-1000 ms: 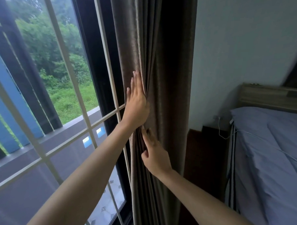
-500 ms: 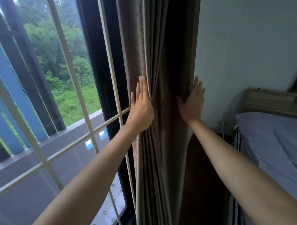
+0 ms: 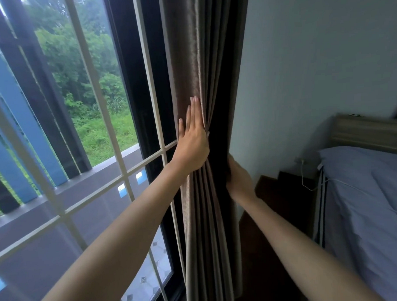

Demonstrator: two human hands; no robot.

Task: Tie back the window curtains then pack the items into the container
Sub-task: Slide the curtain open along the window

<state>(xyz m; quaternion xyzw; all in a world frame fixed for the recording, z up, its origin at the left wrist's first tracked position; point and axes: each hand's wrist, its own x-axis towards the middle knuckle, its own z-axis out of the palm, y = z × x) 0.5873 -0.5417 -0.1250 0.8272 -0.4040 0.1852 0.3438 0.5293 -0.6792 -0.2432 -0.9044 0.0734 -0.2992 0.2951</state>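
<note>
Right hand (image 3: 240,182), fingers out of sight behind the curtain (image 3: 189,59)

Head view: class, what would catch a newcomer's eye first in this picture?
The gathered brown curtain hangs down the middle, between the window on the left and the pale wall. The left hand presses flat against its front folds, while the right hand, lower, grips its right edge. A bed with bluish bedding sits at the right.

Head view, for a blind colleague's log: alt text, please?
A person's left hand presses flat on a gathered brown curtain beside a window, while the right hand grips its wall-side edge. A bed stands at right.
</note>
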